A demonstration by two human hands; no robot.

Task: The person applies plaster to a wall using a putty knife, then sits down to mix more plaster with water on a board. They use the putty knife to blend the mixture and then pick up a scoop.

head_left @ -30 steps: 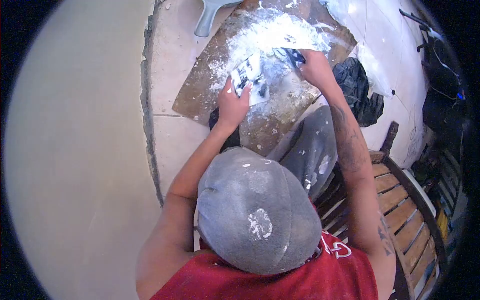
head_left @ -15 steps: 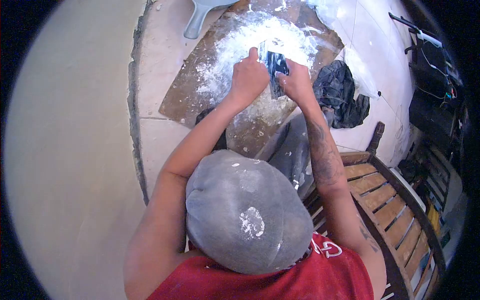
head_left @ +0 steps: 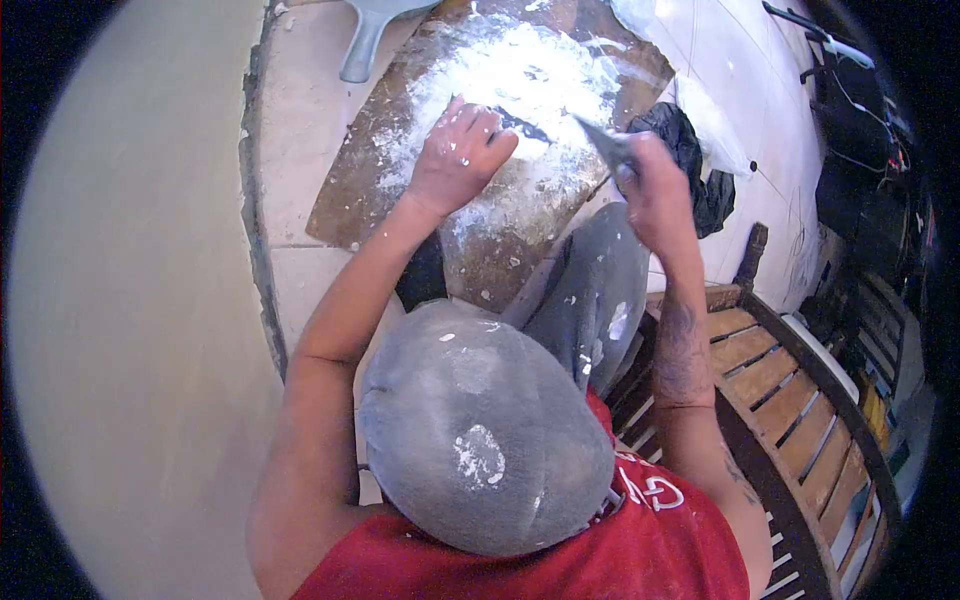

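Observation:
My left hand point(head_left: 460, 158) is closed over the paste-smeared board point(head_left: 345, 205), with white flecks on its knuckles. From between its thumb and fingers a dark flat blade point(head_left: 524, 125), partly coated in white, runs out to the right; the rest of it is hidden. My right hand point(head_left: 658, 190) is wrapped around a putty knife point(head_left: 603, 142), held to the right above the board's edge. Its narrow-looking metal blade points up and left towards the white paste point(head_left: 540, 70), which is spread thickly across the board's middle.
A grey dustpan-like tool point(head_left: 365, 45) lies on the tiles at upper left. Black crumpled plastic point(head_left: 690, 150) and a clear bag point(head_left: 725, 135) lie right of the board. A slatted wooden bench point(head_left: 770, 360) stands at right, and a pale wall surface point(head_left: 140, 300) fills the left.
My hands, close together over the board before, have moved apart. The right one has swung right and nearer with the putty knife; the left has shifted left and slightly down.

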